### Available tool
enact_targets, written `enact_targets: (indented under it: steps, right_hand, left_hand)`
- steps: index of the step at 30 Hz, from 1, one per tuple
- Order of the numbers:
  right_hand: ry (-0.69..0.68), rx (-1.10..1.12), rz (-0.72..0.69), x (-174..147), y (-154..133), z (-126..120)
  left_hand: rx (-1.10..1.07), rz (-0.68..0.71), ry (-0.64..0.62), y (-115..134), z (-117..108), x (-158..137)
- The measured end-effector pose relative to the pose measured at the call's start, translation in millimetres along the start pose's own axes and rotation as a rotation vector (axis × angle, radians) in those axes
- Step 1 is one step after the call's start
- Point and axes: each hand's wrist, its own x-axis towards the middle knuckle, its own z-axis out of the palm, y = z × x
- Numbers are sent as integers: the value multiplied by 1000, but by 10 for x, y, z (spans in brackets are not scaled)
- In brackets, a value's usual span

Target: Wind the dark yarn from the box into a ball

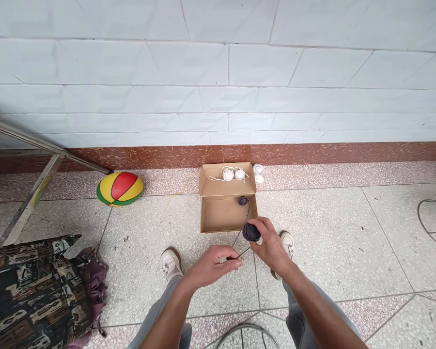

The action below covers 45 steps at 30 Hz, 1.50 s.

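My right hand (270, 244) grips a dark ball of yarn (251, 232) just in front of an open cardboard box (221, 213). From that ball a dark strand of yarn (244, 251) runs to my left hand (216, 265), whose thumb and fingers are pinched on it. A smaller dark purple yarn ball (243, 200) lies inside the box at its back right, with a loose strand trailing toward the held ball. Two white yarn balls (228, 174) rest on the opened lid (227, 190), their loose ends spread around them.
Behind the lid's right side sit more white yarn balls (257, 169) by the wall. A colourful ball (120, 189) lies on the floor at left, near a metal frame (32, 194) and patterned cloth (32, 295). Wire rings (245, 329) stand at the bottom and far right.
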Motion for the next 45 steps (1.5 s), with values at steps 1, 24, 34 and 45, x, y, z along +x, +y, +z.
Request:
enact_targets:
  steps: [1, 24, 34, 45]
  right_hand:
    - [-79, 4, 15, -10, -15, 4]
    - [200, 672, 289, 79, -128, -98]
    - [-113, 102, 116, 17, -37, -31]
    - [-584, 964, 382, -39, -314, -207]
  left_hand:
    - [7, 20, 47, 2, -19, -7]
    - [80, 39, 138, -125, 26, 78]
    - [-123, 4, 55, -25, -30, -31]
    - [-163, -10, 333, -141, -28, 94]
